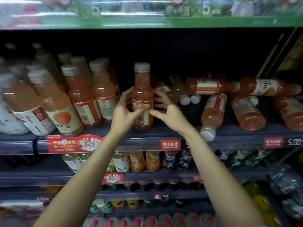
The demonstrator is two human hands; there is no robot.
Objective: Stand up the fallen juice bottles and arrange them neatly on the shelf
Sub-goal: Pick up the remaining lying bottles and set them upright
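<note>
Step in hand: one juice bottle [142,97] stands upright on the shelf [147,142], between the two hands; it seems to be just set down or being turned to face front.
Left hand [124,112]: beside the bottle on its left; the thumb lies across the label and the fingers curve toward the bottle. The grip looks loose, and I cannot tell if it really holds the bottle.
Right hand [167,112]: beside the bottle on its right, fingers spread and bent, thumb near the label; whether it touches is not sure.
Standing row [85,95]: several bottles already upright at the left, with a gap between them and the middle bottle.
Fallen bottles [229,102]: many lie on their sides at the right, some stacked across others; one [213,115] points its white cap over the shelf edge.
Progress: I judge about half remains.
Next move: probably slide the middle bottle to the row, then lift the nearest fallen one carefully, because the pile may roll.
</note>
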